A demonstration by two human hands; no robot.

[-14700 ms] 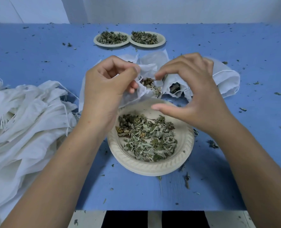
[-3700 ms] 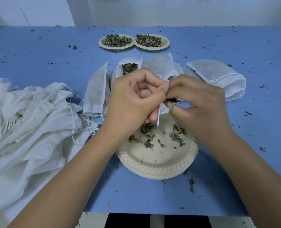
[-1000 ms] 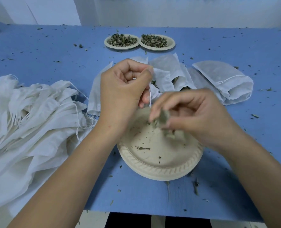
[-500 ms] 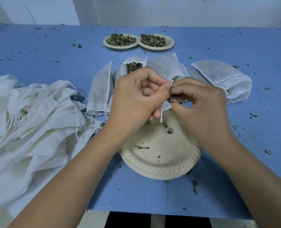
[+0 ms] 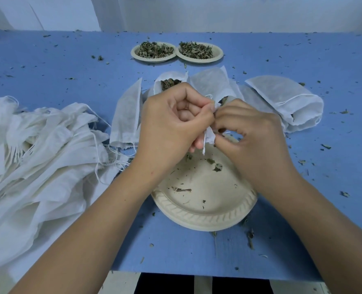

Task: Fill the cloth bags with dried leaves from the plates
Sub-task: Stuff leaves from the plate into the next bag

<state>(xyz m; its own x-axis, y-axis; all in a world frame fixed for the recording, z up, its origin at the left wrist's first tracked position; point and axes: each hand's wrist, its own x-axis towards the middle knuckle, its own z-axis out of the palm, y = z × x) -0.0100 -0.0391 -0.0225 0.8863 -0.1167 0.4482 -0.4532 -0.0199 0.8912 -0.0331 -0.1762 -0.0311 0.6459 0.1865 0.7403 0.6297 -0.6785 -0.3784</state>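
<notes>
Head view, left hand (image 5: 171, 126) and right hand (image 5: 252, 141) both pinching the mouth of a cloth bag (image 5: 209, 135) over the near plate (image 5: 203, 211) at its 12 o'clock rim, mouth facing 6 o'clock, long axis running toward 12, two leaf-filled plates (image 5: 153, 52) beyond on the table (image 5: 48, 71).

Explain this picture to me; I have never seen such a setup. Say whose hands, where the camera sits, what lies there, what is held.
No machine: the grips are a person's two bare hands, filmed by one camera on their head, looking down. The left hand grips a small white cloth bag; the right hand pinches at its mouth. Beneath lies a round cream paper plate, holding only leaf scraps, on a blue table. Further back stand two small plates of dried leaves; a heap of white cloth bags lies left.
</notes>
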